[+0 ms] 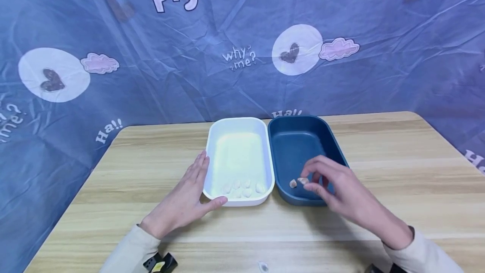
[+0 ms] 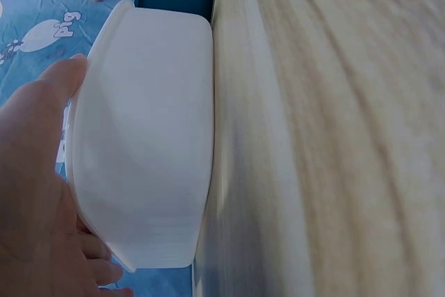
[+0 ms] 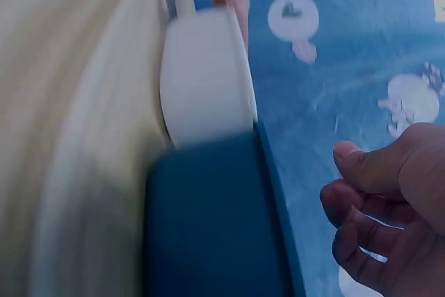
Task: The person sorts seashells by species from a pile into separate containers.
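Observation:
Over the near end of the dark blue tray (image 1: 307, 138), my right hand (image 1: 341, 186) pinches a small brownish-white shell (image 1: 303, 180) between thumb and fingers. Another small shell (image 1: 293, 183) lies on that tray's floor, just left of the fingers. My left hand (image 1: 182, 199) has its fingers extended along the left side of the white tray (image 1: 239, 202), with the thumb at its near rim; the left wrist view shows the thumb touching the rim. Several pale shells (image 1: 247, 192) are in the near part of the white tray. The right wrist view does not show the pinched shell.
The two trays stand side by side on a wood-grain table (image 1: 151, 155). Behind it hangs a blue printed cloth (image 1: 212, 79). A small pale spot (image 1: 263, 267) shows at the table's near side, too unclear to identify.

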A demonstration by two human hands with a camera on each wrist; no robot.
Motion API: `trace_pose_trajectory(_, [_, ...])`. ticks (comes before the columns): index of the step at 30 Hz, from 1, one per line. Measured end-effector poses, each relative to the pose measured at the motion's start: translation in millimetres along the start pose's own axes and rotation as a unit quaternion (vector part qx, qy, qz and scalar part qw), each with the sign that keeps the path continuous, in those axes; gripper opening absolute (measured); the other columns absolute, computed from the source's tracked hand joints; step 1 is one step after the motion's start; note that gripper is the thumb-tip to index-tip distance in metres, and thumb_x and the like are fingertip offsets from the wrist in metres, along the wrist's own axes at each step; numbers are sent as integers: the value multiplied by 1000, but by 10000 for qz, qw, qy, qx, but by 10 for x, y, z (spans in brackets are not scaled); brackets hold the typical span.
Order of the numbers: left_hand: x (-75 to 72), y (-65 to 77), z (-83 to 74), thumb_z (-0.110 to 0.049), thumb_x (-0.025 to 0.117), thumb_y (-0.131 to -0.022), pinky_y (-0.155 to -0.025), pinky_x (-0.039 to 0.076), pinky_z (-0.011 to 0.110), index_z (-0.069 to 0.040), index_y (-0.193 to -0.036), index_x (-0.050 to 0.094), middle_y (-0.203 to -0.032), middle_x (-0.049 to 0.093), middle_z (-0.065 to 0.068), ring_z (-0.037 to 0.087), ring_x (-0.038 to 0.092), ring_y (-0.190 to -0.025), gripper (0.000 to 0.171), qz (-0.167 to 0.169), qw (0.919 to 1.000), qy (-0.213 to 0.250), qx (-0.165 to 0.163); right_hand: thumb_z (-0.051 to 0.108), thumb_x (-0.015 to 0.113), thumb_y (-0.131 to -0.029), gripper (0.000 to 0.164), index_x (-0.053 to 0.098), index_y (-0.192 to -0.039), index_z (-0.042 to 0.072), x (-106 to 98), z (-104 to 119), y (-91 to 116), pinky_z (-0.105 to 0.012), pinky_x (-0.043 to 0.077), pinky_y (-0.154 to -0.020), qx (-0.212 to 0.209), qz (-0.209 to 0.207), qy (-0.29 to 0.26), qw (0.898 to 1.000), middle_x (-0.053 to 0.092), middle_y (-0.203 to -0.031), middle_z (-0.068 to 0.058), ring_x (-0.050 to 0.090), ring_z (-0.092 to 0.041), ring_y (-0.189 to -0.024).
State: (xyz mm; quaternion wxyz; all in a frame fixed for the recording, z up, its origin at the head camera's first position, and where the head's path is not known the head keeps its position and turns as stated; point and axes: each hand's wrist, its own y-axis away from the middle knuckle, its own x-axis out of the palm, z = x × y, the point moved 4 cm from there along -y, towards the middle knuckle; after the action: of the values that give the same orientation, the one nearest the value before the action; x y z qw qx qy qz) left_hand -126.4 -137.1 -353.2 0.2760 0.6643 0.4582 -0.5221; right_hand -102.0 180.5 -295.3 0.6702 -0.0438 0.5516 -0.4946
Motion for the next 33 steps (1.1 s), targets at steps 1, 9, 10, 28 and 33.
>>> trace_pose_trajectory(1, [1,1,0,-75,43,-86,-119,14,44,3,-153,8,-161,-2,15,25,1,-148,109,-7,10000,8,-2,-1,75,-80,24,64,-96,12,-15,-51,-7,-9,44,-60,138,70,106,9998,61,-99,6,53,0,-72])
trace_pose_trajectory(9, [16,11,7,-75,43,-86,-119,14,44,4,-152,8,-161,-2,14,24,1,-148,109,-16,10000,11,4,-2,77,-78,22,63,-89,11,49,-346,-68,-22,51,-57,953,754,800,9894,61,-88,6,55,-3,-70])
trace_pose_trajectory(10, [17,11,8,-75,42,-86,-119,14,44,4,-152,8,-161,-2,15,24,1,-148,109,-18,10000,3,2,-2,76,-79,20,63,-88,11,69,-377,-73,-23,51,-58,1080,901,863,9863,60,-87,6,56,-4,-70])
trace_pose_trajectory(28, [11,-7,4,-75,42,-86,-119,14,43,4,-153,8,-161,-4,14,23,1,-148,108,27,10000,-26,-12,-7,72,-80,17,65,-83,9,120,-588,-82,-30,53,-61,1558,1531,961,9711,61,-82,3,58,-10,-70])
trace_pose_trajectory(33, [5,1,7,-75,41,-86,-119,14,43,4,-152,9,-161,-2,15,23,1,-148,108,-4,10000,-29,-1,-14,72,-74,25,66,-83,8,-61,-543,-73,-27,52,-57,1133,895,1070,9837,61,-80,3,56,-8,-67])
